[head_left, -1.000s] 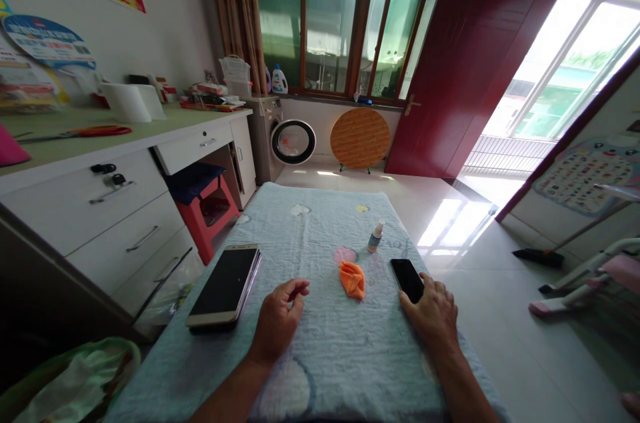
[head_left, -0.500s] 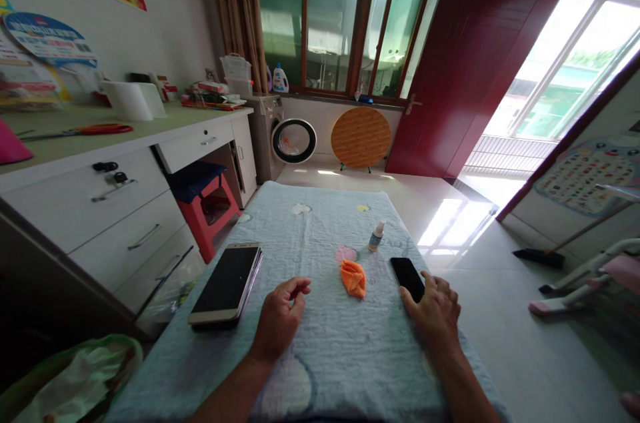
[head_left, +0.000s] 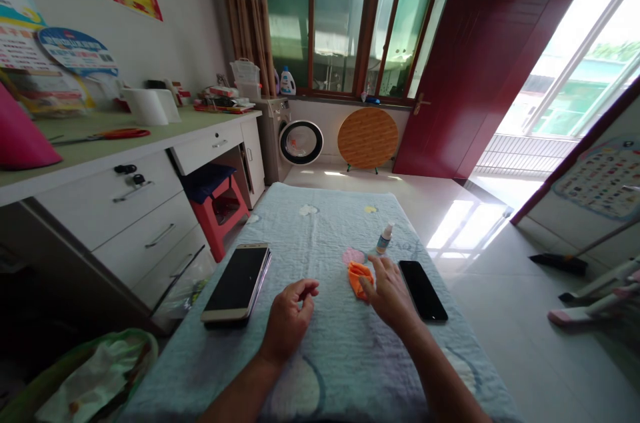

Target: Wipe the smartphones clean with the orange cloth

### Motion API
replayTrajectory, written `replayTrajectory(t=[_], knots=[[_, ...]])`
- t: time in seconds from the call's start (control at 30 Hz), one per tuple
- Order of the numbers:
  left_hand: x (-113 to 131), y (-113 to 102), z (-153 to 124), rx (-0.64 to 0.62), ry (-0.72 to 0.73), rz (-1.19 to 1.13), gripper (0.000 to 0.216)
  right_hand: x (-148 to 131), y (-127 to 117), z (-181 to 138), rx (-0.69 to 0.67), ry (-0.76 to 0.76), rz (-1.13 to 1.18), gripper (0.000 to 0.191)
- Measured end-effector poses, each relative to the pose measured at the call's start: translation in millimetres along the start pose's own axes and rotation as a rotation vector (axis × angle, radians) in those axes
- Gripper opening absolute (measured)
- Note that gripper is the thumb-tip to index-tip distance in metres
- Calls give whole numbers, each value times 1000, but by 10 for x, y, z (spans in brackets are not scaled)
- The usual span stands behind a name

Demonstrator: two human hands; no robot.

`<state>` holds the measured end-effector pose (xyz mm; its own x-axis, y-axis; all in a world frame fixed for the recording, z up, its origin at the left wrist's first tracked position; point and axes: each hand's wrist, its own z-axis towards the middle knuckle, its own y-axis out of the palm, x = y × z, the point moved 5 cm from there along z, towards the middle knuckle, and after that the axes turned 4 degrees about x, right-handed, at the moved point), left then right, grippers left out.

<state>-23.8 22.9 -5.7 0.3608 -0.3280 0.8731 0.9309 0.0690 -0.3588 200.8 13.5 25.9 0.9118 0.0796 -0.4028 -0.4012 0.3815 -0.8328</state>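
Note:
My right hand is over an orange cloth, its thumb and fingertips apart at the cloth's right side; whether they press on it I cannot tell. Just beyond stands a small spray bottle with a white cap. Right of that hand lies a black smartphone, screen up. My left hand rests on the blue bedspread-like cover with its fingers loosely curled in and nothing visible in them. Farther left is a stack of phones, a gold-edged one with a dark screen on top.
A white desk with drawers runs along the left, with a red stool beneath it. At the lower left is a green-rimmed bin. A washing machine with its door open and a round wooden tabletop stand behind.
My right hand has moved left from the black smartphone to the orange cloth, leaving the phone on the cover. My left hand keeps its curled pose. The view has shifted slightly.

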Motion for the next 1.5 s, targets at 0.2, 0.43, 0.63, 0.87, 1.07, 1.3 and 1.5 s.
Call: replayTrajectory(t=[0.2, 0.43, 0.63, 0.87, 1.07, 1.3, 1.5], knots=[[-20, 4, -31, -7, 47, 37, 26, 21, 222, -42, 23, 44, -113, 62], [95, -31, -36, 47, 157, 137, 27, -58, 303, -91, 16, -30, 32, 24], [279, -114, -30, 107, 312, 320, 29, 7, 320, -88, 61, 38, 347, 29], [412, -590, 137, 194, 265, 917, 41, -32, 275, -94, -17, 61, 379, 19], [127, -1046, 210, 153, -19, 1209, 65, -27, 306, -75, -16, 5, 230, 21], [-34, -1113, 220, 45, -127, 1122, 71, -5, 323, -57, 59, -64, 48, 16], [-52, -1102, 230, 43, -122, 1176, 65, -11, 331, -73, 84, -106, 95, 22]])
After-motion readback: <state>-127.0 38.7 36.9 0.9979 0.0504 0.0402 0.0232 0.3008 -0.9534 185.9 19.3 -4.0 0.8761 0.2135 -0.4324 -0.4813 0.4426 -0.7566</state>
